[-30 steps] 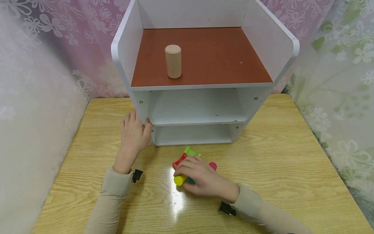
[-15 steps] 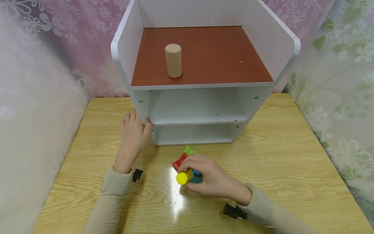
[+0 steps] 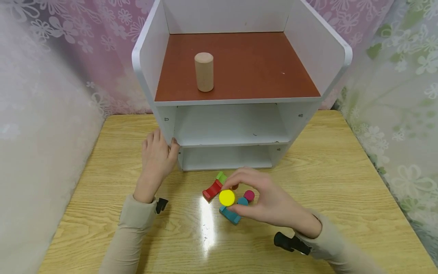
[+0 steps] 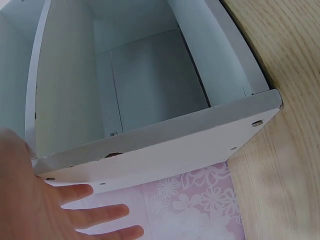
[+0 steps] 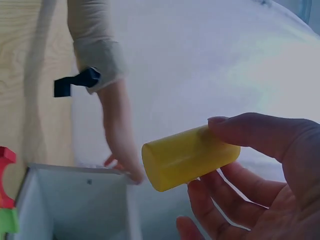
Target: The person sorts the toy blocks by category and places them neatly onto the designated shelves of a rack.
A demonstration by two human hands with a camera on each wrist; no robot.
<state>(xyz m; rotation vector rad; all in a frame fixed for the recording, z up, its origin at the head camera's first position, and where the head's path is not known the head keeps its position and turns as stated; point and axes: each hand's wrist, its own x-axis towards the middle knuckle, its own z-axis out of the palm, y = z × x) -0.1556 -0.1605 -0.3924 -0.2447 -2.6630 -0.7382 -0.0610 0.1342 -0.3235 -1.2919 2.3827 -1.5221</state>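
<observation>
- A small curtained corner, homelike in look; whether it is a real home cannot be told.
- Pink flowered curtain [image 3: 116, 49] from 11 to 1 o'clock, pale cloth [image 3: 44, 160] at 9, leafy-patterned curtain [image 3: 403, 133] at 3.
- Wood-grain table [image 3: 342, 213] stretching across 6 o'clock.
- White household-style shelf unit [image 3: 315, 49] at 12 o'clock.
- Toy-like red block [image 3: 212, 191] at 6 o'clock.

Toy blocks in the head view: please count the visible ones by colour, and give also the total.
Natural wood cylinder: 1
Yellow cylinder: 1
Red notched block: 1
Green block, partly hidden: 1
Blue elongated block and blue round block: 2
Magenta round block: 1
Total visible: 7
</observation>
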